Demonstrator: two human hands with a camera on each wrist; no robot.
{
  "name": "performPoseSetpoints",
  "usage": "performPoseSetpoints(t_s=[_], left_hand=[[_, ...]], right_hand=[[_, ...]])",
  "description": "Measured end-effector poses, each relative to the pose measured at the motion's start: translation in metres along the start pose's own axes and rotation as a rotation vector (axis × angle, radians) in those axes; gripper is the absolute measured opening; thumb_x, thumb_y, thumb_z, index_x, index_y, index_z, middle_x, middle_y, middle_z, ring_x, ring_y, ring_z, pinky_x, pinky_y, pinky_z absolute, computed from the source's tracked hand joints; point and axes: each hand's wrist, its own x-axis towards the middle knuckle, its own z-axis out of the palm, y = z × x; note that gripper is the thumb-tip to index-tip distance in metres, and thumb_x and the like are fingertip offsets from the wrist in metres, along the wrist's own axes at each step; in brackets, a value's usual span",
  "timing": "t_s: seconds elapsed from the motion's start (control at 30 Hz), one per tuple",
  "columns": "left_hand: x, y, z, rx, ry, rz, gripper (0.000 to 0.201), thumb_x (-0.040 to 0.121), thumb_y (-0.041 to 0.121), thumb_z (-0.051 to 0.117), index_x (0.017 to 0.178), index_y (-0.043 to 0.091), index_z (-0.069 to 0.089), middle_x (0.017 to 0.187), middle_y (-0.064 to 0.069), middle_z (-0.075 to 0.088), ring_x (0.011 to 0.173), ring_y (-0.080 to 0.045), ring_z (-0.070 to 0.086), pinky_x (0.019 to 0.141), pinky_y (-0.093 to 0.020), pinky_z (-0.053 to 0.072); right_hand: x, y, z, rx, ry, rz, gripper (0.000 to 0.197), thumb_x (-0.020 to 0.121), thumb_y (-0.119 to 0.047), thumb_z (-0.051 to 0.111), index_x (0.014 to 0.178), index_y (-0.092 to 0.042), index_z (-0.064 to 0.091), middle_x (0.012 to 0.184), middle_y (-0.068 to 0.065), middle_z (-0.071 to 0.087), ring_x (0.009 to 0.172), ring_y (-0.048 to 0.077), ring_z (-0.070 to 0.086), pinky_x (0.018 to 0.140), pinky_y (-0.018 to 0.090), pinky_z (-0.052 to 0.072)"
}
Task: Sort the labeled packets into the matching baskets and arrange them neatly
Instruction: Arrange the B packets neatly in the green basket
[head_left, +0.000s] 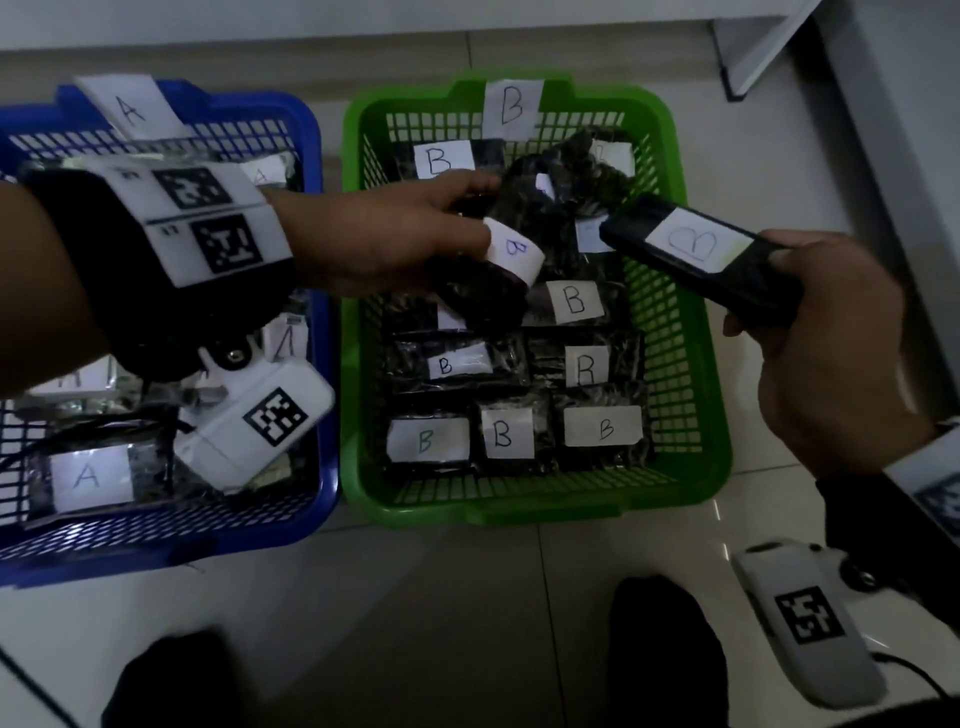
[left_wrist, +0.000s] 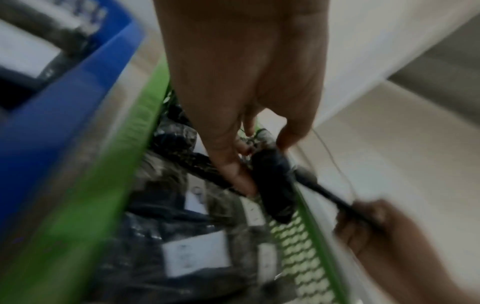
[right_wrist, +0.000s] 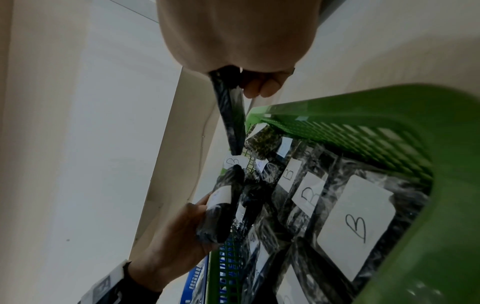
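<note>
The green basket (head_left: 519, 506) marked B holds several black packets with white B labels, laid in rows near me. My left hand (head_left: 467, 228) reaches over its middle and grips a bunch of black packets (head_left: 511, 252), one with a curled B label, lifted off the pile. My right hand (head_left: 779, 291) holds one flat black packet labelled B (head_left: 691, 244) above the basket's right rim, tilted towards the bunch. The right wrist view shows this packet (right_wrist: 231, 117) edge-on, pinched by my right hand (right_wrist: 259, 84). The left wrist view, blurred, shows my left hand (left_wrist: 249, 164) on a dark packet (left_wrist: 275, 185).
The blue basket (head_left: 327, 364) marked A stands to the left, touching the green one, with several A packets (head_left: 91, 475) inside. Both stand on a pale tiled floor. A white furniture leg (head_left: 753, 47) is at the back right. My dark shoes (head_left: 665, 654) are at the bottom.
</note>
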Motion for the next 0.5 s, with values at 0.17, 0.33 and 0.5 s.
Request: performPoseSetpoints(t_s=[0.17, 0.33, 0.5], left_hand=[[-0.003, 0.009, -0.003, 0.098, -0.144, 0.011, 0.076, 0.084, -0.011, 0.052, 0.133, 0.045, 0.033, 0.106, -0.006, 0.06, 0.075, -0.025, 0.069, 0.057, -0.035, 0.058], [0.0, 0.01, -0.005, -0.003, 0.063, 0.101, 0.027, 0.088, 0.001, 0.053, 0.094, 0.022, 0.038, 0.101, -0.01, 0.059, 0.082, -0.023, 0.068, 0.064, -0.036, 0.059], [-0.001, 0.02, -0.026, 0.086, 0.258, 0.231, 0.016, 0.092, 0.013, 0.051, 0.086, 0.021, 0.039, 0.102, -0.004, 0.058, 0.09, -0.015, 0.065, 0.069, -0.025, 0.058]], right_hand=[[-0.002, 0.006, 0.007, -0.08, -0.071, 0.068, 0.013, 0.082, -0.012, 0.051, 0.078, -0.019, 0.061, 0.079, -0.005, 0.065, 0.078, 0.013, 0.062, 0.061, 0.026, 0.05], [-0.002, 0.007, 0.008, -0.114, -0.09, 0.079, 0.01, 0.078, -0.018, 0.052, 0.079, -0.02, 0.062, 0.087, 0.002, 0.065, 0.09, 0.021, 0.064, 0.067, 0.031, 0.05], [0.0, 0.006, 0.008, -0.127, -0.075, 0.092, 0.005, 0.076, -0.02, 0.055, 0.075, -0.02, 0.06, 0.083, 0.004, 0.064, 0.083, 0.02, 0.062, 0.063, 0.031, 0.049]])
